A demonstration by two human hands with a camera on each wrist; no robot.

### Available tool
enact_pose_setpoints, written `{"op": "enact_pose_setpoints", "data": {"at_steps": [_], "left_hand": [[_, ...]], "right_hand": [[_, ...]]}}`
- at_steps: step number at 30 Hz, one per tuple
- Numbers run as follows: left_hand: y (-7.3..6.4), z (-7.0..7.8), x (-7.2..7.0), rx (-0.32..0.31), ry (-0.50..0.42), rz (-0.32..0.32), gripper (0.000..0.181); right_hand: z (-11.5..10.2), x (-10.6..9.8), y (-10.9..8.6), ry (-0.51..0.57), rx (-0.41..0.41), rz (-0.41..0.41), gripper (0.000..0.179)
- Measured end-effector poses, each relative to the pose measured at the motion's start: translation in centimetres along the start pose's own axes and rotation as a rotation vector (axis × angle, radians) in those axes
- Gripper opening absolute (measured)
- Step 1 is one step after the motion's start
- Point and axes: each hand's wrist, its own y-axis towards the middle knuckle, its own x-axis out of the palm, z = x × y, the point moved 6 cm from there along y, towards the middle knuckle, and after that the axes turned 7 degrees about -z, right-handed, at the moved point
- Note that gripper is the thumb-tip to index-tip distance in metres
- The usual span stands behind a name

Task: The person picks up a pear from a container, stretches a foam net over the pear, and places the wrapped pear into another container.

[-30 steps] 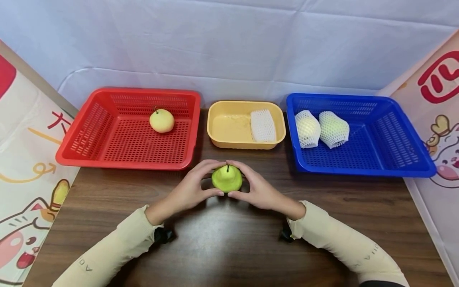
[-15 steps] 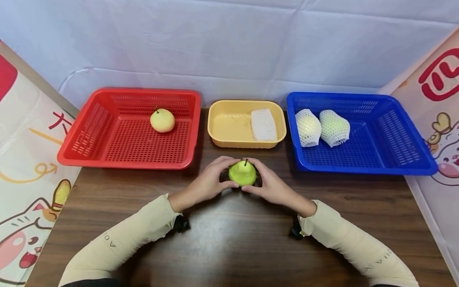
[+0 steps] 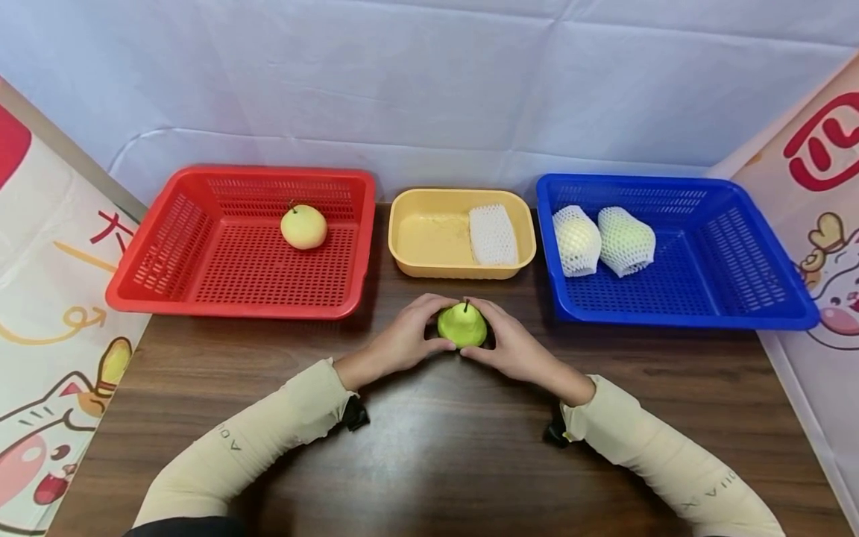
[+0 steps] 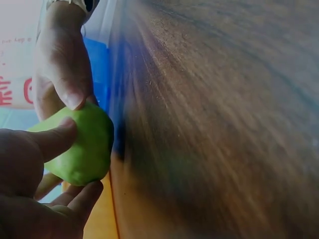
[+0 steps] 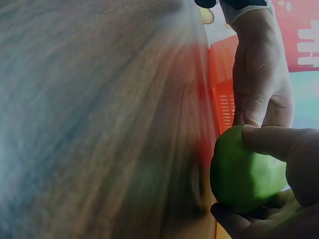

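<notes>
Pear [image 3: 461, 329], green and bare, stands near the middle of the bench [image 3: 416, 462], its long axis close to upright: the broad end faces down, and the narrow end with its dark stem [image 3: 466, 306] points up. Whether its base touches the wood is hard to tell. Both hands are clamped on it, the left hand [image 3: 404, 339] and right hand [image 3: 513, 347] curled around opposite sides, thumbs nearest the person, other fingers on the far side.

Straight beyond the pear sits a yellow tray [image 3: 463, 271], a white foam net [image 3: 493, 235] lying in its right part. To the left, well apart, a red basket [image 3: 228, 306] holds one pale yellow pear [image 3: 304, 227]. To the right, a blue basket [image 3: 691, 318] holds two net-wrapped fruits [image 3: 626, 242] side by side at its left end. White cloth [image 3: 403, 82] hangs behind everything.
</notes>
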Motion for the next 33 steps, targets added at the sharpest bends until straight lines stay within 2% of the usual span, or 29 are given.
{"op": "enact_pose_setpoints", "data": {"at_steps": [14, 25, 33], "left_hand": [[1.1, -0.3, 0.5, -0.036, 0.008, -0.043, 0.064], [1.2, -0.7, 0.8, -0.085, -0.008, -0.065, 0.065], [1.3, -0.8, 0.9, -0.079, -0.006, -0.071, 0.066]], "right_hand": [[0.8, -0.3, -0.1, -0.007, 0.020, 0.012, 0.081], [0.9, -0.1, -0.1, -0.006, 0.002, 0.014, 0.081], [0.9, -0.1, -0.1, -0.014, 0.020, 0.015, 0.083]]}}
